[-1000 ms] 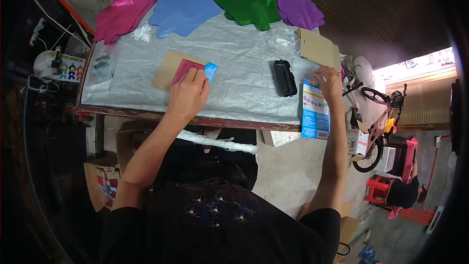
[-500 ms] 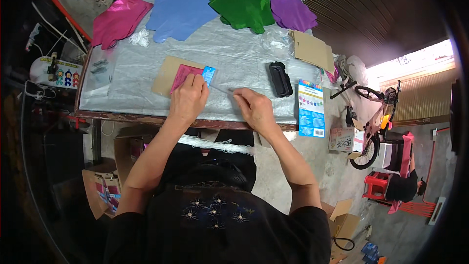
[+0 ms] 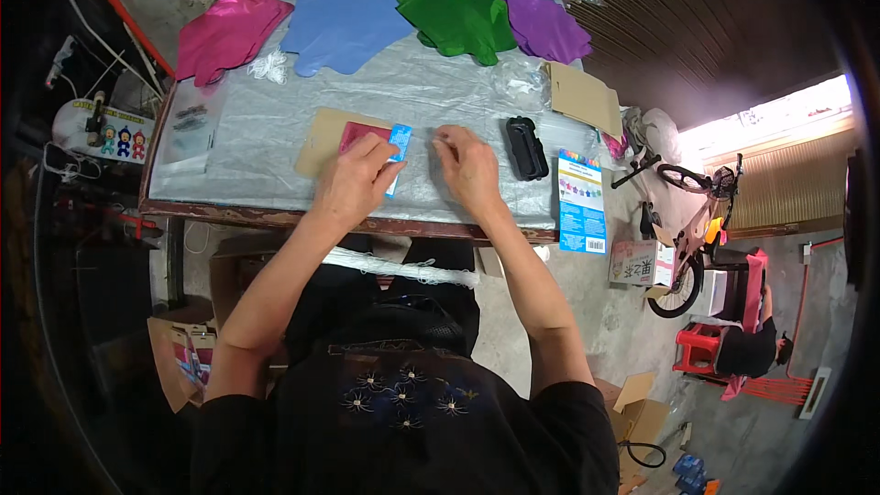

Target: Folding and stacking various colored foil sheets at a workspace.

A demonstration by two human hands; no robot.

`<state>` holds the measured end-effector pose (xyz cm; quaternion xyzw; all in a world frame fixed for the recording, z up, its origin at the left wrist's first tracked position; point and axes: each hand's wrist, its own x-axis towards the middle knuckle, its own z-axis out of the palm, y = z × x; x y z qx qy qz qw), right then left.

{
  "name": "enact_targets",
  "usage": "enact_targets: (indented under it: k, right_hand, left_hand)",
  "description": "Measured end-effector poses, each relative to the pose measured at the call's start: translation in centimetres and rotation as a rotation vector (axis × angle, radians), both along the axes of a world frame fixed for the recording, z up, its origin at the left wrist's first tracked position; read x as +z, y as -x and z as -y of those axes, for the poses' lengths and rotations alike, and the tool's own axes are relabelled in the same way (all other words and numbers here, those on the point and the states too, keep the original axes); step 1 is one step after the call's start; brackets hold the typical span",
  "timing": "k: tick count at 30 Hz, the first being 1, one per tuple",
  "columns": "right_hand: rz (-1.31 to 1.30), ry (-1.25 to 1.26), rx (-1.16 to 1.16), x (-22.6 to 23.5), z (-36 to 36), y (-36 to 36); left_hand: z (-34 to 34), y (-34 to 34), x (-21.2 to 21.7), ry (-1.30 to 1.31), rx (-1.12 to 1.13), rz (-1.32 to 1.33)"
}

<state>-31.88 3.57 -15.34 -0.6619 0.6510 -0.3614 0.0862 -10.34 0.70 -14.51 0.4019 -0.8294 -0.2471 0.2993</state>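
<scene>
My left hand (image 3: 351, 180) is closed over the near side of a folded pink foil packet (image 3: 356, 134), its fingertips close to a blue card strip (image 3: 401, 137). Beneath the packet lies a flat brown cardboard piece (image 3: 317, 137). To the right of the strip, my right hand (image 3: 471, 170) is above the table with its fingers curled in a pinch. Whatever may be between those fingers is too faint to make out. A small black open case (image 3: 527, 148) sits just right of that hand.
Stacks of shiny foil shapes, such as a light blue one (image 3: 348, 23) and a green one (image 3: 458, 20), line the far side. White string (image 3: 269, 66) lies by the pink stack. A printed blue card (image 3: 581, 202) overhangs the right edge. White cord (image 3: 403, 268) crosses my lap.
My right hand has turned upward and shifted slightly left and away from the table's near edge. The left hand has slid a little nearer, its fingers now toward the blue strip's lower end.
</scene>
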Motion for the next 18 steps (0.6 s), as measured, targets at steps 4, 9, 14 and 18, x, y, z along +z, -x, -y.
enact_targets:
  k: [4, 9, 14, 18]
  right_hand:
    - [0.037, 0.002, -0.085, 0.7, -1.5, 0.7]
    - [0.022, -0.03, -0.183, 0.2, -1.8, 0.4]
    - [-0.306, 0.065, -0.125, -1.1, -0.4, -1.0]
    - [-0.521, 0.048, -0.094, -1.0, 1.4, -3.7]
  left_hand:
    - [0.1, -1.6, -0.1, 0.238, -0.033, 0.078]
    - [0.2, -1.7, -1.3, 0.199, -0.047, 0.163]
    - [0.4, -1.5, -1.5, 0.227, -0.086, 0.195]
    - [0.4, -1.7, -1.7, 0.223, -0.079, 0.215]
